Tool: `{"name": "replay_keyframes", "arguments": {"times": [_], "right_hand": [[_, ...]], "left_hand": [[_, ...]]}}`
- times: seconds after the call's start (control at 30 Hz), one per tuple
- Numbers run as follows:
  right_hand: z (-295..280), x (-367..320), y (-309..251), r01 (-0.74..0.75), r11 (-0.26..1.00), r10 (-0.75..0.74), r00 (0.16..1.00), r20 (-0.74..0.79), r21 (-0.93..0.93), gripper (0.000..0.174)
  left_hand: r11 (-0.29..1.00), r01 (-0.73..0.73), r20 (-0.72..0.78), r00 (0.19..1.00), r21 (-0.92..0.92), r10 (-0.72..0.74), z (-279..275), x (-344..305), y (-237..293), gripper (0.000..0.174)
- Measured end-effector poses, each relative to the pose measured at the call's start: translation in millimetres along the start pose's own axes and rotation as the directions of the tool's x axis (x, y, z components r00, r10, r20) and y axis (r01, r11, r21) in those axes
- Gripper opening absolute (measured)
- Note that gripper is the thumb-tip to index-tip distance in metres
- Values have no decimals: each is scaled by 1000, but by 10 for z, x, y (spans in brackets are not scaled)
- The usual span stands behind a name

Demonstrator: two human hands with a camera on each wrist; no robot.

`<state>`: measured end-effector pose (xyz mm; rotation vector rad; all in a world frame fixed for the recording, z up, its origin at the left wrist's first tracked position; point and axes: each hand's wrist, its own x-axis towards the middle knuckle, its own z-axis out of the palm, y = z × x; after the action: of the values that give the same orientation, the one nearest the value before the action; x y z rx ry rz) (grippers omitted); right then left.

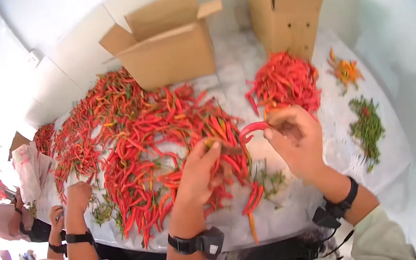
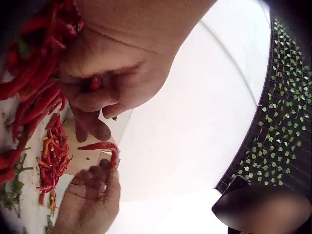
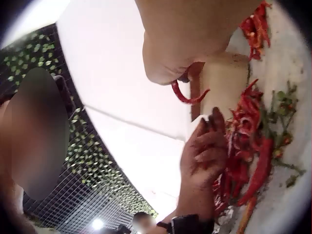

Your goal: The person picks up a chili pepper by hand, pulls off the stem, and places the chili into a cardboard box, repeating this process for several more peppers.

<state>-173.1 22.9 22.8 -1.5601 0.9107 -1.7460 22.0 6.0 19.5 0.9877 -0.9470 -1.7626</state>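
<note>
My right hand pinches a curved red chili pepper between thumb and fingertips, over the table. Seen from the right wrist, that chili hooks out below the fingers. My left hand is close beside it, thumb and index finger towards the chili's free end. In the left wrist view, the left hand's curled fingers hold something red, its small end showing among them; the rest is hidden. Beneath the left hand spreads a big heap of red chilies.
A smaller pile of red chilies lies beyond my right hand. Orange chilies and green stems form separate piles at right. Two open cardboard boxes stand at the back. Another person's hand is at the heap's left.
</note>
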Motion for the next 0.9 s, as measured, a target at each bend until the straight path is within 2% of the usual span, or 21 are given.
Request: {"name": "replay_keyframes", "arguments": {"times": [0.03, 0.07, 0.13, 0.2, 0.23, 0.3, 0.4, 0.43, 0.47, 0.5, 0.53, 0.57, 0.63, 0.7, 0.77, 0.87, 0.9], "right_hand": [[23, 41, -113, 72, 997, -72, 997, -39, 4, 22], [18, 119, -230, 221, 975, -222, 973, -57, -21, 24], [-16, 233, -518, 482, 873, -488, 868, -95, -73, 27], [-56, 334, -881, 619, 777, -627, 777, -57, -111, 28], [-46, 395, -993, 694, 704, -707, 705, -60, -147, 27], [32, 556, -1151, 803, 562, -826, 556, -91, -197, 26], [281, 936, -1301, 893, 395, -915, 364, -171, -214, 24], [389, 1126, -1292, 880, 415, -905, 374, -203, -229, 20], [498, 1316, -1284, 867, 436, -893, 383, -235, -242, 17], [631, 1547, -1194, 813, 508, -854, 435, -285, -282, 14], [710, 1797, -1009, 715, 630, -776, 589, -224, -304, 19], [753, 1823, -881, 495, 763, -581, 807, -106, -415, 21], [773, 1809, -549, 333, 873, -361, 932, -12, -356, 20], [648, 1538, -295, 174, 965, -148, 979, 139, -195, 17], [442, 1262, 50, -3, 985, 61, 942, 331, -173, 15], [141, 795, 420, -77, 964, 184, 886, 425, -255, 11], [78, 656, 366, -161, 931, 297, 855, 426, -328, 12]], "left_hand": [[1000, -4, -13, 1000, -31, 3, -13, -11, -16, 11], [999, -14, 25, 1000, -45, 15, -46, -7, -29, 10], [998, -13, 99, 995, -67, 20, -104, 0, -37, 9], [998, -21, 75, 997, -60, 26, -65, -38, -11, 9], [998, -29, 79, 996, -51, 33, -66, -44, -10, 10], [999, -29, 72, 997, -43, 32, -65, -55, -14, 10], [999, -20, 58, 998, -45, 23, -78, -40, -13, 11], [999, -17, 62, 998, -49, 20, -88, -31, -17, 11], [999, -9, 65, 998, -51, 13, -97, -27, -20, 11], [998, -19, 61, 998, -53, 23, -102, -22, -19, 11], [998, -25, 58, 998, -54, 28, -104, -18, -23, 11], [998, -27, 54, 998, -55, 30, -109, -34, -28, 11], [997, -34, 17, 999, -72, 36, -108, -55, 9, 11], [994, -55, -5, 998, -94, 55, -112, -59, 16, 12], [993, -58, -15, 998, -103, 57, -108, -38, 11, 13], [998, -36, -10, 999, -51, 35, -60, -68, 29, 15], [998, -41, -8, 999, -41, 41, -55, -56, 30, 16]]}}
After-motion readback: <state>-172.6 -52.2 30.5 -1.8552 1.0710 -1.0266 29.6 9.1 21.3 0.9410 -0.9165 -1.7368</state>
